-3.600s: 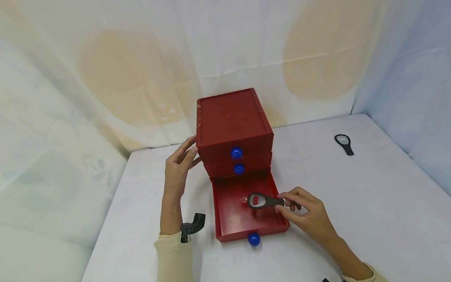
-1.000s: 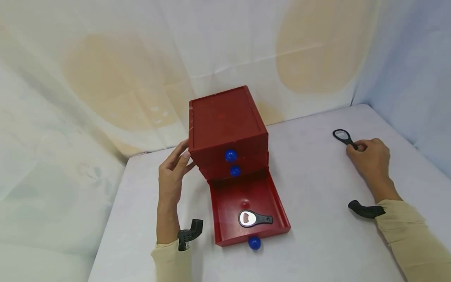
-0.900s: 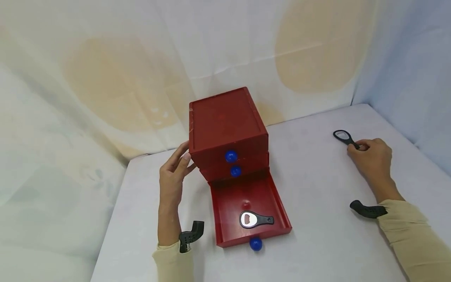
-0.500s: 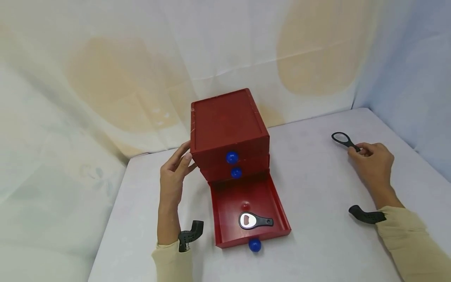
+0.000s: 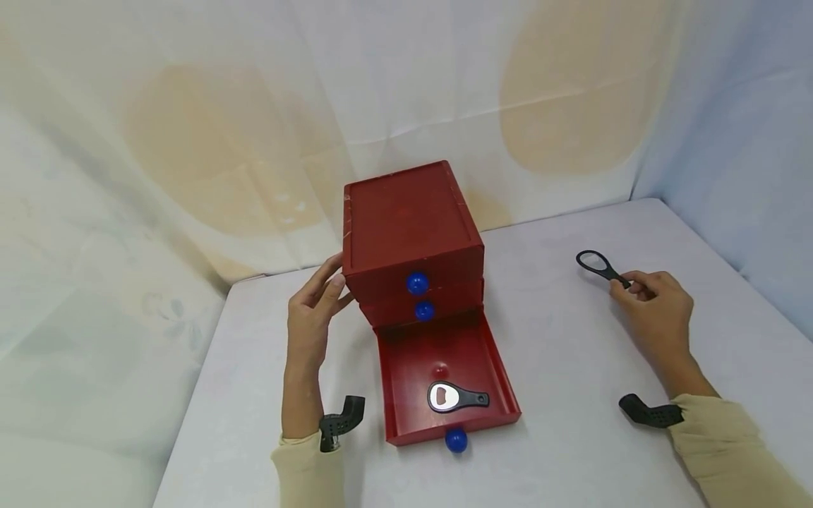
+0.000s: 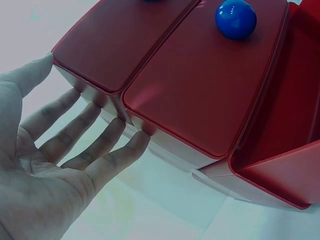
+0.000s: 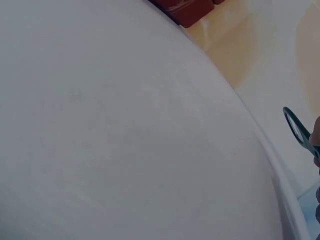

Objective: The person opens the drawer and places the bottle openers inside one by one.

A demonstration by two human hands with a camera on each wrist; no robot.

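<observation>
My left hand [image 5: 309, 321] rests its fingertips on the left side of a red drawer cabinet [image 5: 413, 219]; in the left wrist view the fingers [image 6: 107, 162] are spread and gently bent against the cabinet wall. The cabinet's bottom drawer [image 5: 413, 420] is pulled out, and in it lies a black-rimmed bottle opener [image 5: 473, 398] with its handle to the right. Over the right part of the table, my right hand [image 5: 657, 307] pinches a second black bottle opener [image 5: 593, 261] by its handle end, the looped head pointing away and left. The right wrist view catches that opener [image 7: 296, 129] at its edge.
Blue round knobs sit on the drawer fronts, such as the top knob [image 5: 417, 283]; the two upper drawers are closed. A white-covered table [image 5: 559, 437] carries the cabinet. Pale cloth [image 5: 406, 85] hangs behind and at both sides.
Earlier the right hand held the first bottle opener over the drawer; it now lies inside. The right hand has gripped the second opener and drawn it left and nearer. The left hand stays put.
</observation>
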